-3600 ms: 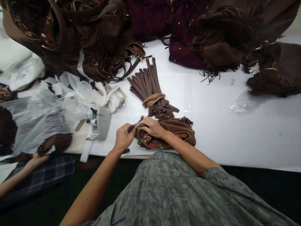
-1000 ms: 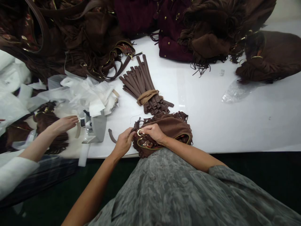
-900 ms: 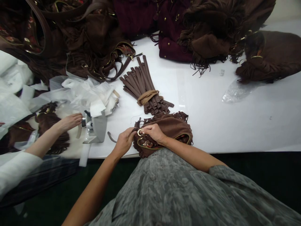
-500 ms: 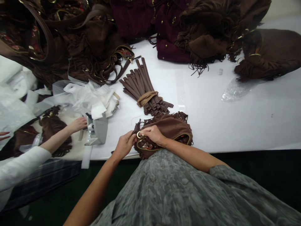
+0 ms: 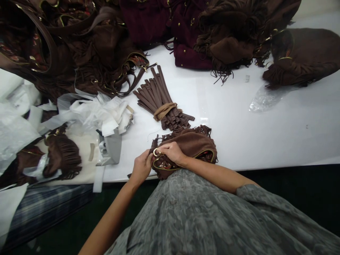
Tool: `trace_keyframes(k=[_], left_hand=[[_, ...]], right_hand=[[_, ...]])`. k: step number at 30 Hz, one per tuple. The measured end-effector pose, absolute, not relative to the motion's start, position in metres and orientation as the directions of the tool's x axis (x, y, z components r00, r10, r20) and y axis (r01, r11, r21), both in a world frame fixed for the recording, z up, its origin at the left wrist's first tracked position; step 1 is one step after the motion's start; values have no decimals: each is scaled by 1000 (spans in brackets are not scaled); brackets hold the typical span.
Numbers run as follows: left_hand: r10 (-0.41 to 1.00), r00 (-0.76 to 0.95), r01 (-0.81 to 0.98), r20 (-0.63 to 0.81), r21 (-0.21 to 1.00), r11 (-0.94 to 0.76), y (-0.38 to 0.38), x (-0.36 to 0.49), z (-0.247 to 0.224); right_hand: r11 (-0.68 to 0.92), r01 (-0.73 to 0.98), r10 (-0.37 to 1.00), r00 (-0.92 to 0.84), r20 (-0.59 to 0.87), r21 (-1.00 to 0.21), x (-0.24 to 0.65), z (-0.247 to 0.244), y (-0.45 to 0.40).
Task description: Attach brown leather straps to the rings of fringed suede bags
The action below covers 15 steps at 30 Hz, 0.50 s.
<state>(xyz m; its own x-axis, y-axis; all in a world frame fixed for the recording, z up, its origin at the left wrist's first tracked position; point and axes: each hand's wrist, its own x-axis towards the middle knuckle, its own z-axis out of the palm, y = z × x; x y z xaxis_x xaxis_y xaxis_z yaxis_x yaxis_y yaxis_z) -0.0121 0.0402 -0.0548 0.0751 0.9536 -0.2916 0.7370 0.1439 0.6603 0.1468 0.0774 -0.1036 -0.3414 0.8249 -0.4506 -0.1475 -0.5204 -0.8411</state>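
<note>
Left hand (image 5: 141,166): fingers clamped on bag (image 5: 190,142) edge
Right hand (image 5: 174,153): fingers pinch gold ring (image 5: 154,152)
Grey device (image 5: 114,148): co-worker's hand has left; ring remains gripped

White tabletop (image 5: 265,138), dark green floor (image 5: 111,202).

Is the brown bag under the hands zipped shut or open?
Open. The gold zip edges of the brown bag are spread apart, and you see the colorful lining between them.
</note>
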Motion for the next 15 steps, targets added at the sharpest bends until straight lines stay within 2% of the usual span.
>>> trace_keyframes(k=[9,15], left_hand=[[971,102,798,-216,600,50,34,-8,-55],[945,217,829,-245,557,-46,33,-18,-58]], right_hand=[[-581,-122,793,-306,-526,-805,144,-101,72],[-585,-91,783,-323,-532,-806,143,-108,71]])
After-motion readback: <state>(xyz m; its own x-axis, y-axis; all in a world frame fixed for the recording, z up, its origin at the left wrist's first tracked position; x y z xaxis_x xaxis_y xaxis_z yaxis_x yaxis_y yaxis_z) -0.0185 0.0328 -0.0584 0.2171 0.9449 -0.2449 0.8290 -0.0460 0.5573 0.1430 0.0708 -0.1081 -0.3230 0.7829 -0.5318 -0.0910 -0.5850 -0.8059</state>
